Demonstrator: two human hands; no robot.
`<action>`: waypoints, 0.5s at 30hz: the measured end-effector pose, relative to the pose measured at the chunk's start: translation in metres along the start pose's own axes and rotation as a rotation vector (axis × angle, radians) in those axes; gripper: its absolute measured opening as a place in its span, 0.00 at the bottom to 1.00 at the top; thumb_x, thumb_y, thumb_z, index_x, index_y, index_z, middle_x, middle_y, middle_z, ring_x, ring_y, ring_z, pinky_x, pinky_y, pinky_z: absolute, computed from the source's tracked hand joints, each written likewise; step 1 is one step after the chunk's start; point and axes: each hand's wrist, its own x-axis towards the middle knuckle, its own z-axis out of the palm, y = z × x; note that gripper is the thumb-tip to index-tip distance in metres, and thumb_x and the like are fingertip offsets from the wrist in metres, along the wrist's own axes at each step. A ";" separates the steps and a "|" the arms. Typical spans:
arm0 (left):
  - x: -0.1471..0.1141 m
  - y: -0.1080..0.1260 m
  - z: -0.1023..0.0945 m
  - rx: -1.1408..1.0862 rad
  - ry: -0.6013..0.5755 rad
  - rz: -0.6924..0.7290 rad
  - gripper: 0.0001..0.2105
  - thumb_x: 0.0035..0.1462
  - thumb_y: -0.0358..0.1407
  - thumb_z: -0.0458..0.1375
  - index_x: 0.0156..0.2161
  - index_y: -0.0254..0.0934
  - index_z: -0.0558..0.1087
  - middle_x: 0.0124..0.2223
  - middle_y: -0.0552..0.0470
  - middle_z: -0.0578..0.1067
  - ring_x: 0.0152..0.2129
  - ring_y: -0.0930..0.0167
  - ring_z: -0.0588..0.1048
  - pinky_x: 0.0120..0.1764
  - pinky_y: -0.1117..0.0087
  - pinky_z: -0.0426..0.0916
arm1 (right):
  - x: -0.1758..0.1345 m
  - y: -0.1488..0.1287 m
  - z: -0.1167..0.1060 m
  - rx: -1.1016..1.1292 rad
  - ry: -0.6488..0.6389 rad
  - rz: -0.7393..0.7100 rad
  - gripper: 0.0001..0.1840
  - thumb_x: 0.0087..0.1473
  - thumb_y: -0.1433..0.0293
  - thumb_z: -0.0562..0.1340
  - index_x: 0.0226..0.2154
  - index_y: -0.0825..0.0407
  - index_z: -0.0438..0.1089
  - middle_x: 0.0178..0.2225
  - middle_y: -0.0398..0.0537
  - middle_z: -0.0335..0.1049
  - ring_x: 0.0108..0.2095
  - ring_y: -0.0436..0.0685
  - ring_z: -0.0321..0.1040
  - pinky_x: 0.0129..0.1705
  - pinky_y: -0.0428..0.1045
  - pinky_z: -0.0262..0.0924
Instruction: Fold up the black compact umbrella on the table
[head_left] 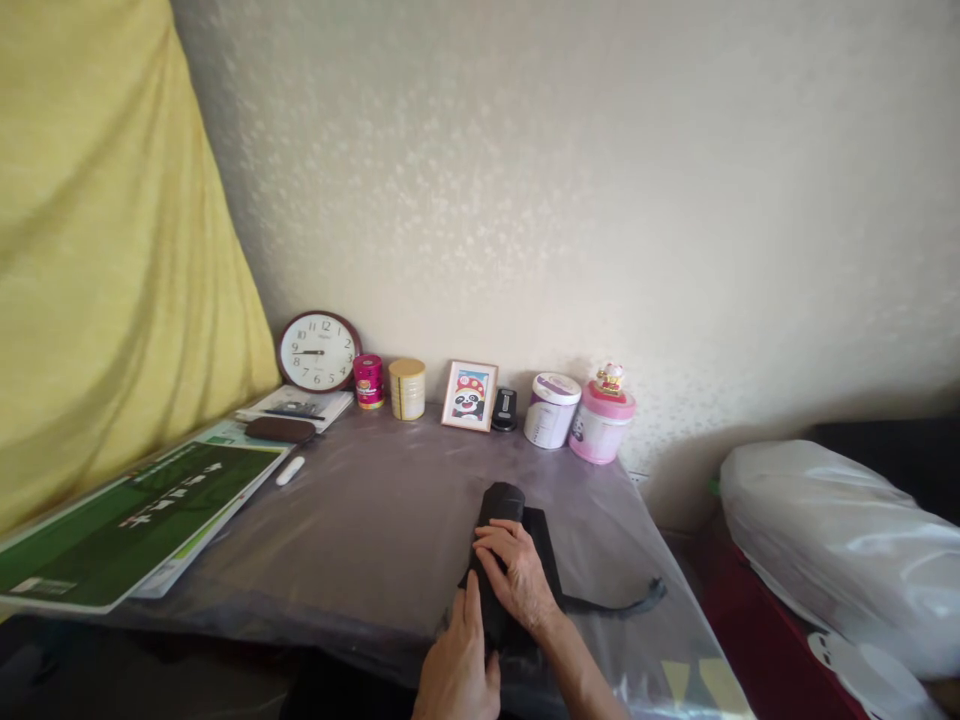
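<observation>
A black rolled fabric bundle [501, 500] lies lengthwise on the table near its front edge; its exact kind I cannot make out. Beneath its right side shows a flat black piece [543, 540], and a thin dark strap [626, 605] trails from there to the right. My right hand [517, 572] wraps over the top of the bundle, fingers bent across it. Along the left side and near end, my left hand [463, 650] grips it between fingers and thumb. Both hands hide much of the bundle's near half.
The table [360, 530] has a shiny grey cover. Along the wall stand a clock [319, 352], a pink tin [368, 382], a yellow tin [407, 390], a framed panda picture [469, 396] and two tubs. Left lie a green board [142, 520] and a brown case [280, 430]. A plastic bag [840, 540] bulges right.
</observation>
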 end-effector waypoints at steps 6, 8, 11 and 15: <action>0.005 -0.007 0.009 -0.018 -0.027 -0.005 0.38 0.49 0.27 0.48 0.62 0.29 0.33 0.64 0.39 0.47 0.56 0.65 0.60 0.52 0.72 0.56 | 0.026 0.029 0.009 -0.088 -0.082 0.017 0.16 0.59 0.68 0.51 0.34 0.46 0.74 0.42 0.46 0.73 0.54 0.57 0.58 0.59 0.61 0.37; 0.006 -0.008 0.011 -0.030 -0.020 -0.017 0.38 0.49 0.26 0.48 0.62 0.30 0.33 0.64 0.40 0.47 0.56 0.65 0.60 0.52 0.73 0.56 | 0.038 0.039 0.010 -0.103 -0.086 0.032 0.16 0.58 0.68 0.51 0.32 0.46 0.74 0.41 0.45 0.74 0.54 0.56 0.58 0.59 0.60 0.36; 0.006 -0.006 0.010 -0.041 -0.018 -0.024 0.38 0.49 0.26 0.48 0.62 0.30 0.34 0.64 0.40 0.48 0.56 0.65 0.60 0.53 0.73 0.56 | 0.054 0.052 0.012 -0.106 -0.074 0.078 0.15 0.57 0.68 0.52 0.30 0.46 0.74 0.40 0.43 0.74 0.54 0.56 0.58 0.58 0.59 0.38; 0.004 -0.002 0.006 -0.044 -0.015 -0.035 0.38 0.49 0.26 0.48 0.62 0.30 0.33 0.64 0.39 0.47 0.55 0.65 0.61 0.52 0.71 0.57 | 0.071 0.066 0.013 -0.069 -0.023 0.168 0.14 0.55 0.69 0.53 0.32 0.48 0.74 0.42 0.45 0.73 0.50 0.54 0.63 0.55 0.51 0.48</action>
